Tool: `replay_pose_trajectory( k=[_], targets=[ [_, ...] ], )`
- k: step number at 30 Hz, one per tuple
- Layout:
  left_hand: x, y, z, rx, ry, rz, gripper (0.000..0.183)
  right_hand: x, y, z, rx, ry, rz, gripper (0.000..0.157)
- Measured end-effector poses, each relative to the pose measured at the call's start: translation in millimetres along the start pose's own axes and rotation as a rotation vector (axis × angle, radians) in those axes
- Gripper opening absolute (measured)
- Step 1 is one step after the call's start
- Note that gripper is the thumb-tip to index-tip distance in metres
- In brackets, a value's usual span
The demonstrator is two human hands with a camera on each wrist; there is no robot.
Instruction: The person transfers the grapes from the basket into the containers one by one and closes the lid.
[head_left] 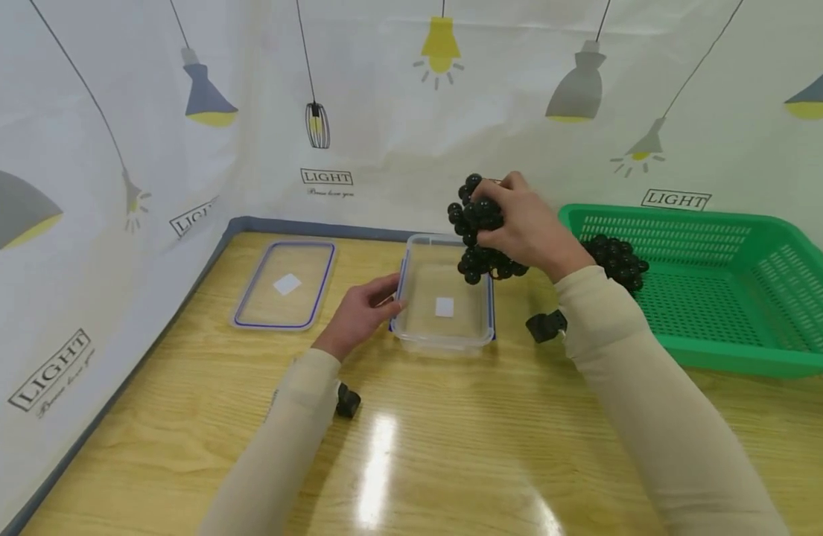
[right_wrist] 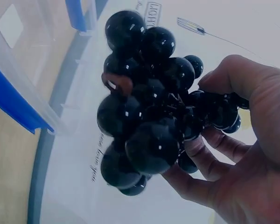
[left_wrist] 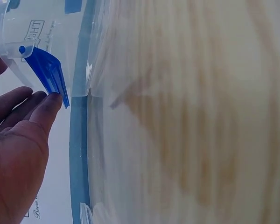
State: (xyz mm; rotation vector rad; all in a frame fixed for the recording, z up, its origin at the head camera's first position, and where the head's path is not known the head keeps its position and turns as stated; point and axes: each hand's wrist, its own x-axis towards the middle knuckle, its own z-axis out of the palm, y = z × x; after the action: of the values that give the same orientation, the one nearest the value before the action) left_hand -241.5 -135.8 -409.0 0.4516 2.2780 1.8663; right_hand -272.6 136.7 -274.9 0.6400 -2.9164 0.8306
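Note:
My right hand (head_left: 528,227) grips a bunch of black grapes (head_left: 477,216) above the right side of a clear plastic container (head_left: 445,344). In the right wrist view the round, glossy grapes (right_wrist: 151,149) hang away from the palm, thumb on one side and fingers on the other. At the container's left side is my left hand (head_left: 360,316), its fingers fairly straight. The left wrist view has a fingertip touching a blue side latch (left_wrist: 49,70), which hangs outward. A small white label lies at the container's bottom.
A blue-edged clear lid (head_left: 264,301) lies flat on the wooden table to the left. To the right stands a green perforated basket (head_left: 753,361) with another bunch of dark grapes (head_left: 615,260) at its left end. A lamp-printed sheet (head_left: 384,74) backs the table.

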Motion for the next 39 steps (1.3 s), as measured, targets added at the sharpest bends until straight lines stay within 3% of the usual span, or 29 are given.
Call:
replay_pose_trajectory(
  k=[12,22,32,39],
  targets=[
    [1.1,0.6,0.1,0.033,0.01,-0.024,0.054,28,-9,40.6,0.06,-0.076,-0.026,0.041],
    [2.1,0.0,0.8,0.065,0.001,0.016,0.051,34,5,74.8,-0.028,-0.14,-0.009,0.043],
    [3.0,-1.5,0.8,0.088,0.014,0.016,0.051,36,15,87.0,-0.173,-0.152,-0.051,0.041],
    [1.6,-1.2,0.3,0.078,0.019,-0.003,0.051,34,19,97.2,-0.247,-0.212,-0.072,0.044]
  ],
)
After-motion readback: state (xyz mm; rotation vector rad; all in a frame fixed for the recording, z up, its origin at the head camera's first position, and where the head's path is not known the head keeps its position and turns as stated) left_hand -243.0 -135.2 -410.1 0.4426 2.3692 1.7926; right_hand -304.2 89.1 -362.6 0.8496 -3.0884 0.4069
